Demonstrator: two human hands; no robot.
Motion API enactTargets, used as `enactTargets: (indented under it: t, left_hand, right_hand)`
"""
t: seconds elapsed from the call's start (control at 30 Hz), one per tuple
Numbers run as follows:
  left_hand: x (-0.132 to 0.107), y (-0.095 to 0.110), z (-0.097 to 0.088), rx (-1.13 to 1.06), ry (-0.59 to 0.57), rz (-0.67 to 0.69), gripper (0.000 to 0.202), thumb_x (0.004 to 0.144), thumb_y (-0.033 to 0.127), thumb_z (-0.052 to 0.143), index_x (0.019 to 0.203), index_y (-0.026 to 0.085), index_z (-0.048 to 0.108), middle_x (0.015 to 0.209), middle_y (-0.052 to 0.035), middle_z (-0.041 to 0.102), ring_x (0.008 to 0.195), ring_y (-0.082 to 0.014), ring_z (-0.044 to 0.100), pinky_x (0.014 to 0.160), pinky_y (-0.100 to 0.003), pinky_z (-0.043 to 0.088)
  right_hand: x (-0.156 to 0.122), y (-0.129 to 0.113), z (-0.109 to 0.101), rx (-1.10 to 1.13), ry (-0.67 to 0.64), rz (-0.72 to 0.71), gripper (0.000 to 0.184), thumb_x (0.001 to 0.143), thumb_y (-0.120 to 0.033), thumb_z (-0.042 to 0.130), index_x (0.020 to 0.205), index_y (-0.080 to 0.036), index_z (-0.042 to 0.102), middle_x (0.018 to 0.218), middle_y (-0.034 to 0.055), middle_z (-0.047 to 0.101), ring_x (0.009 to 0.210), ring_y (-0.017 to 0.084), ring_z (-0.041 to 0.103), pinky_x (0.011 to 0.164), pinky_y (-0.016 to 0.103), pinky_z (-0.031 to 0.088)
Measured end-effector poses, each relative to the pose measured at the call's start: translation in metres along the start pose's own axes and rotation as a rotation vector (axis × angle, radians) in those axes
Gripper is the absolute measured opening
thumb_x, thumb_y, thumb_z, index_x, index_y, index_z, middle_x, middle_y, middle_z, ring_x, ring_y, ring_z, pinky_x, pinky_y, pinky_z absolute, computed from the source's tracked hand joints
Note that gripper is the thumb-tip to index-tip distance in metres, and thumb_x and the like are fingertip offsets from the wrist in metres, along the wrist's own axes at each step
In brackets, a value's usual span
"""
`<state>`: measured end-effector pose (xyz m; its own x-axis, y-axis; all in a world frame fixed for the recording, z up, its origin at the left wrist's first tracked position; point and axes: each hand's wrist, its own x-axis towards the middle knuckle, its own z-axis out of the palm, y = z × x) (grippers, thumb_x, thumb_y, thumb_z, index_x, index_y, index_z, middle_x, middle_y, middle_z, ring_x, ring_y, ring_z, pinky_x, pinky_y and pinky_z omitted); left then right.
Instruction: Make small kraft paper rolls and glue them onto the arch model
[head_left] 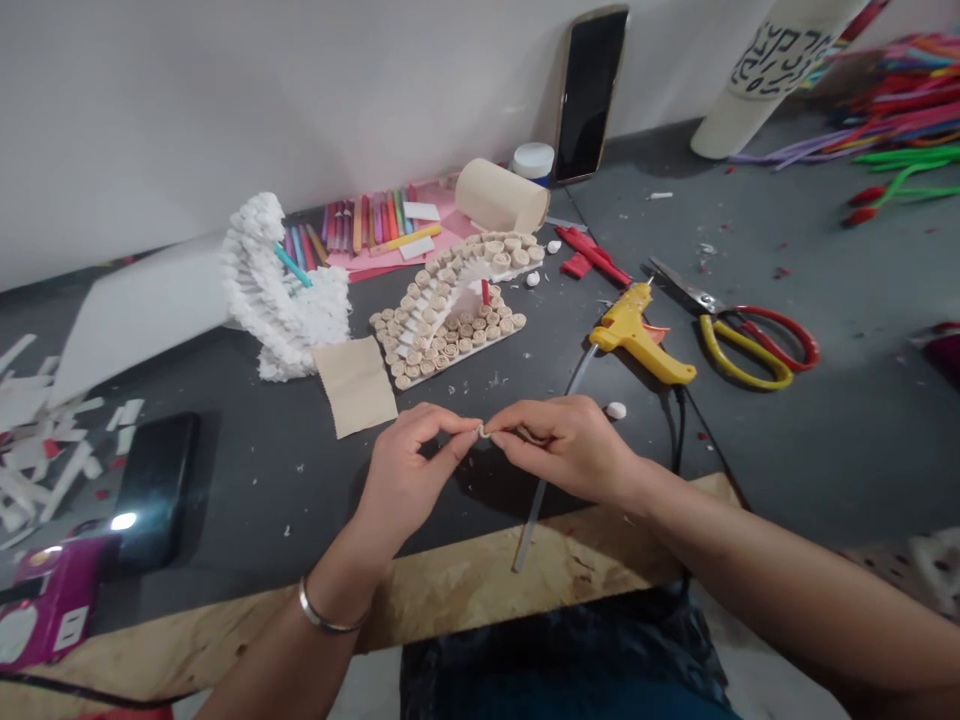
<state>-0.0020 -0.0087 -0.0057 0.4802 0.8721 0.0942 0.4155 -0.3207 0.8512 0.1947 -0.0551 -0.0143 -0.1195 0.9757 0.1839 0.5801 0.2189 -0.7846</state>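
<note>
My left hand point(412, 470) and my right hand point(566, 445) meet above the dark table point(825, 420), near its front edge. Both pinch one small beige rolled paper piece point(484, 431) between thumb and fingertips. A silver bangle sits on my left wrist. Just behind the hands lies a flat beige paper square point(356, 385). Farther back stands a model point(450, 310) covered with several small beige paper rolls. A white paper model point(281, 290) stands to its left.
A yellow glue gun point(637, 335) and red-and-yellow scissors point(742, 330) lie to the right. A glue stick point(536, 510) lies under my right hand. A black phone point(154, 490) rests at left, another phone point(589, 95) leans on the wall. Coloured sticks point(375, 220) and a paper roll point(499, 195) lie behind.
</note>
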Motion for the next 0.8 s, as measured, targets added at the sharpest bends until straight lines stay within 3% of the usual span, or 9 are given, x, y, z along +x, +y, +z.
enactTargets:
  t: [0.13, 0.23, 0.33, 0.47, 0.63, 0.8]
  left_hand:
    - [0.004, -0.004, -0.004, -0.166, -0.088, -0.087, 0.012, 0.084, 0.031, 0.07, 0.091, 0.023, 0.074, 0.087, -0.0024, 0.074, 0.08, -0.0158, 0.068, 0.073, -0.027, 0.053]
    - [0.006, -0.006, -0.003, -0.279, -0.134, -0.071, 0.018, 0.083, 0.028, 0.07, 0.1, 0.024, 0.075, 0.095, -0.0044, 0.075, 0.087, -0.0174, 0.069, 0.078, -0.029, 0.054]
    - [0.006, -0.008, -0.001, -0.297, -0.124, -0.038, 0.011, 0.083, 0.027, 0.069, 0.088, 0.021, 0.077, 0.09, -0.0051, 0.076, 0.083, -0.0173, 0.069, 0.077, -0.029, 0.053]
    - [0.007, -0.001, -0.001, -0.213, -0.017, -0.035, 0.011, 0.082, 0.028, 0.068, 0.083, 0.019, 0.075, 0.084, -0.0045, 0.076, 0.079, -0.017, 0.069, 0.074, -0.029, 0.053]
    - [0.021, 0.033, -0.012, -0.025, 0.079, 0.082, 0.013, 0.086, 0.025, 0.063, 0.08, 0.019, 0.073, 0.086, -0.0043, 0.077, 0.081, -0.0178, 0.07, 0.076, -0.03, 0.052]
    - [0.05, 0.069, -0.022, 0.238, 0.361, 0.304, 0.011, 0.085, 0.016, 0.061, 0.08, 0.02, 0.07, 0.079, -0.0021, 0.076, 0.078, -0.0195, 0.069, 0.081, -0.036, 0.05]
  right_hand:
    - [0.0, -0.004, -0.003, 0.1, -0.06, 0.023, 0.02, 0.086, -0.03, 0.058, 0.086, -0.018, 0.074, 0.05, -0.0065, 0.052, 0.044, 0.006, 0.038, 0.047, 0.019, 0.029]
    - [-0.001, -0.005, -0.003, 0.138, -0.085, 0.073, 0.019, 0.085, -0.03, 0.058, 0.084, -0.018, 0.073, 0.049, -0.0074, 0.045, 0.045, 0.006, 0.034, 0.046, 0.019, 0.028]
    - [-0.002, -0.004, -0.001, 0.135, -0.089, 0.12, 0.019, 0.086, -0.03, 0.058, 0.085, -0.019, 0.073, 0.051, -0.0063, 0.049, 0.046, 0.007, 0.037, 0.045, 0.02, 0.028]
    - [-0.002, -0.006, -0.005, 0.014, -0.029, 0.049, 0.021, 0.088, -0.031, 0.057, 0.089, -0.021, 0.075, 0.052, -0.0045, 0.06, 0.045, 0.009, 0.046, 0.046, 0.02, 0.032]
    - [0.01, -0.021, -0.026, -0.296, 0.114, -0.247, 0.023, 0.091, -0.025, 0.053, 0.094, -0.022, 0.076, 0.065, -0.0014, 0.073, 0.05, 0.011, 0.061, 0.051, 0.022, 0.04]
    - [0.044, -0.048, -0.053, -0.496, 0.308, -0.347, 0.026, 0.092, -0.028, 0.051, 0.087, -0.023, 0.076, 0.056, -0.0017, 0.07, 0.046, 0.014, 0.062, 0.046, 0.025, 0.035]
